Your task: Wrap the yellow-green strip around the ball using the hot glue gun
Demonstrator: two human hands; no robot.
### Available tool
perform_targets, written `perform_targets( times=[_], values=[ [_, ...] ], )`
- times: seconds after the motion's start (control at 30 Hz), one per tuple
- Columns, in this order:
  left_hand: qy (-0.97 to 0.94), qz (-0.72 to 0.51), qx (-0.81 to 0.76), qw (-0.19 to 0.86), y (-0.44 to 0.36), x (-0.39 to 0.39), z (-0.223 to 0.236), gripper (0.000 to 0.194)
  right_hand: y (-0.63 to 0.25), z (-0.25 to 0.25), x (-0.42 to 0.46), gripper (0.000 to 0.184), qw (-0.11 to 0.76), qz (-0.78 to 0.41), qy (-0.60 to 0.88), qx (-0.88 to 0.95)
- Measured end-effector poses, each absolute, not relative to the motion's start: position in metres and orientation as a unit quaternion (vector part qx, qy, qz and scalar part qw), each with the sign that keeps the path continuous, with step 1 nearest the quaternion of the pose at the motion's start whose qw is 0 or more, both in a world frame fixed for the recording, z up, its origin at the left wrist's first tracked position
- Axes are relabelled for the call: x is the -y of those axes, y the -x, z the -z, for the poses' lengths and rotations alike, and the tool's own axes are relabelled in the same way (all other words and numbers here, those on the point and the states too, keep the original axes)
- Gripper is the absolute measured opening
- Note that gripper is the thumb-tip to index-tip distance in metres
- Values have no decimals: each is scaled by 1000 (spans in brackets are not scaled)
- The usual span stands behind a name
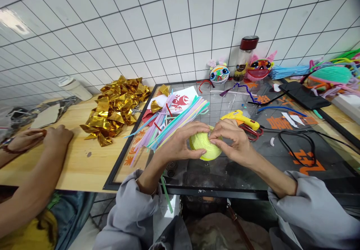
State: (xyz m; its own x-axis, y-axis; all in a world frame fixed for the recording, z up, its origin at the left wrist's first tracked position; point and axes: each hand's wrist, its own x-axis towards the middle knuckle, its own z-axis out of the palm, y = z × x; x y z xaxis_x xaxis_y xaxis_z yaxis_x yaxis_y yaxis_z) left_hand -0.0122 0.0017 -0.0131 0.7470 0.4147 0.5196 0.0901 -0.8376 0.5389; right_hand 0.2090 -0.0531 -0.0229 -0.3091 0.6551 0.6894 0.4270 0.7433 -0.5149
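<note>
Between my hands, above the front part of the glass-topped board, is a round yellow ball (206,147) that looks wound from fuzzy pipe cleaners. My left hand (187,139) grips it from the left, thumb below and fingers over the top. At the ball's upper right, the fingers of my right hand (232,139) are pinched together; whatever small piece they hold is hidden. Just behind my right hand lies a yellow glue gun (241,119). Beside my left hand is a bundle of pastel pipe cleaners (180,118).
A heap of gold foil pieces (118,105) lies left of the board (115,171). A co-worker's hands (53,135) rest at far left. Behind stand a glass bottle (242,64) and two decorated animal heads. A black cable (298,152) loops at right.
</note>
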Motion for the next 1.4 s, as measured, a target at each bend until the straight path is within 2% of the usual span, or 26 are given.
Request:
perform_targets(
  times=[0.23,0.5,0.8,1.1,1.27,1.4],
  values=[
    [-891,-303,-202,273,14,3,11,61,-210,23,53,9,478,-120,337,802],
    [-905,-323,-152,230,13,-1,13,48,-210,25,53,11,482,-121,334,801],
    [-906,-336,-155,205,12,2,12,46,-210,23,53,12,475,-132,339,801],
    [-901,-356,-114,220,9,0,14,43,-211,22,53,15,474,-127,346,800],
    [-895,-364,-115,229,8,0,15,48,-211,21,53,17,463,-129,354,802],
    [-896,-349,-129,242,8,1,14,42,-211,25,51,17,476,-132,346,798]
  ],
)
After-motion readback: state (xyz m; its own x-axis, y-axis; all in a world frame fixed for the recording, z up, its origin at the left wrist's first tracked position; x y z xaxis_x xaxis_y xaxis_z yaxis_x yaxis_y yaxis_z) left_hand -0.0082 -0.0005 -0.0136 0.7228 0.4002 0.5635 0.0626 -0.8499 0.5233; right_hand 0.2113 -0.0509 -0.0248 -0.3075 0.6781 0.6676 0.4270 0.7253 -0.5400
